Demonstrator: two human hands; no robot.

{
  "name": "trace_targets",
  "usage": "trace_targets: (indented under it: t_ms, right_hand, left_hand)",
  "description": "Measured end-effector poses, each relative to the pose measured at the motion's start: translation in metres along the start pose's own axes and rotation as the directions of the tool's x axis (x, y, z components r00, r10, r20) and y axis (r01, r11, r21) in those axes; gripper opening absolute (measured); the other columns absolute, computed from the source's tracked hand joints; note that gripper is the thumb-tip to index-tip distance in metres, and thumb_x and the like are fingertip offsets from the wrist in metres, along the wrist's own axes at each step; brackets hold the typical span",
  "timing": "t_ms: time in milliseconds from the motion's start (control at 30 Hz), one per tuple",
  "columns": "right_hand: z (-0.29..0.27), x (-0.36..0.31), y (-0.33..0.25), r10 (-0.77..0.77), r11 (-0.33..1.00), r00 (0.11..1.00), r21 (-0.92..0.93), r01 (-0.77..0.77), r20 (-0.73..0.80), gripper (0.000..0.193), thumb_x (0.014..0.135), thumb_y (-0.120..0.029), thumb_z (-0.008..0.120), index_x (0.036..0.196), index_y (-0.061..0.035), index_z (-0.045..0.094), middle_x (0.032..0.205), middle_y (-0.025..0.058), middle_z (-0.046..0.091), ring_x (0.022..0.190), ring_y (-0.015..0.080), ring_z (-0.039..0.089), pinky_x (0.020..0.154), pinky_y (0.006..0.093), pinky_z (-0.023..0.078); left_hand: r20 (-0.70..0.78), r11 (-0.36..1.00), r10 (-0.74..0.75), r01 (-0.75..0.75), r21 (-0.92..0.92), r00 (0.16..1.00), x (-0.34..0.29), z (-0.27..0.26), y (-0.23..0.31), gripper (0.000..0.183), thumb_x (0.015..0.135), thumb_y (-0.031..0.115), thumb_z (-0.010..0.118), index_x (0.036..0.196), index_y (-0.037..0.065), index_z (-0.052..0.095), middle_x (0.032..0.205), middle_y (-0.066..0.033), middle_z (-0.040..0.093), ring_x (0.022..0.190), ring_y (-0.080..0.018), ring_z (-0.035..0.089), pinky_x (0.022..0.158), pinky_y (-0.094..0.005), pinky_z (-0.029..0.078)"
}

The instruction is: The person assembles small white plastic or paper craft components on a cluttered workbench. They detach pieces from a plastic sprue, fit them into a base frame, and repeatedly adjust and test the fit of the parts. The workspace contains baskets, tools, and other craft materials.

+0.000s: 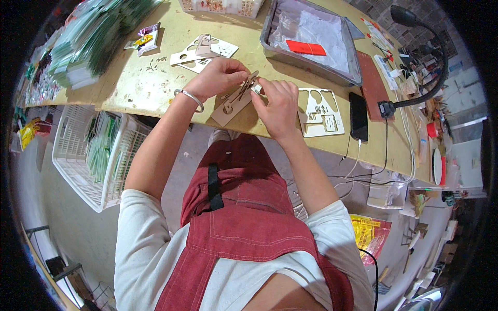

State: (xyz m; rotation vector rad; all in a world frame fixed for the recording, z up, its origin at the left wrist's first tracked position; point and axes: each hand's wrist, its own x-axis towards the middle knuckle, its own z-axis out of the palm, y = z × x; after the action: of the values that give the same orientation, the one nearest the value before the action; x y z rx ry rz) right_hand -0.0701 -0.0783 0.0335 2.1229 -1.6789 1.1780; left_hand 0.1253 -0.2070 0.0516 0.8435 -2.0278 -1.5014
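Over the table's near edge, my left hand (222, 79) pinches a thin brown wooden piece (251, 80), part of a small assembly of flat cut-out parts. My right hand (278, 106) grips the same assembly from the other side, thumb and forefinger closed by a small pale part. Fingers hide some of where the parts meet. Beneath them lies a flat brown board (224, 115) with a round hole, reaching the table edge. Right of my right hand rests a pale cut-out sheet (320, 113) with several openings. Farther left, more cut-out sheets (226, 48) lie overlapped.
A grey tray (351, 67) with a plastic bag and a red piece (306, 47) stands at the far right. A black phone (359, 118) with a cable lies near a bendy lamp (441, 78). Stacked plastic packets (104, 39) fill the far left; a white basket (78, 150) stands below.
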Motion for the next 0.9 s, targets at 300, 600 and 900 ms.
trace_targets:
  t_ms: [300, 600, 900]
  right_hand:
    - [-0.001, 0.002, 0.0, -0.006, 1.0, 1.0, 0.009, 0.006, 0.008, 0.033, 0.091, -0.024, 0.082, 0.118, -0.0049, 0.077, 0.092, 0.009, 0.073, 0.093, 0.0291, 0.066, 0.1, 0.0447, 0.043]
    - [-0.008, -0.014, 0.004, 0.04, 0.999, 0.999, -0.001, -0.04, 0.034, 0.034, 0.09, -0.023, 0.083, 0.118, -0.0049, 0.076, 0.093, 0.01, 0.072, 0.096, 0.0308, 0.066, 0.1, 0.0472, 0.044]
    - [-0.025, -0.015, 0.007, 0.042, 0.992, 0.974, -0.129, -0.014, 0.224, 0.039, 0.088, -0.025, 0.084, 0.118, -0.0032, 0.074, 0.102, 0.0137, 0.068, 0.103, 0.0334, 0.063, 0.1, 0.0481, 0.044]
  left_hand:
    - [-0.011, 0.998, -0.057, 0.058, 0.033, 0.998, -0.001, -0.002, 0.008, 0.024, 0.107, 0.022, 0.075, 0.117, 0.0, 0.078, 0.098, 0.0024, 0.074, 0.089, -0.0062, 0.063, 0.078, -0.0241, 0.052]
    - [-0.025, 0.994, -0.042, 0.039, -0.1, 0.999, 0.0, -0.001, -0.008, 0.025, 0.107, 0.022, 0.075, 0.119, 0.001, 0.077, 0.104, 0.0004, 0.076, 0.096, -0.0067, 0.068, 0.085, -0.0242, 0.055]
    - [-0.023, 0.985, -0.04, 0.036, -0.168, 0.999, -0.003, 0.001, -0.008, 0.024, 0.107, 0.022, 0.076, 0.119, 0.001, 0.076, 0.106, 0.0003, 0.076, 0.097, -0.0075, 0.068, 0.088, -0.0252, 0.056]
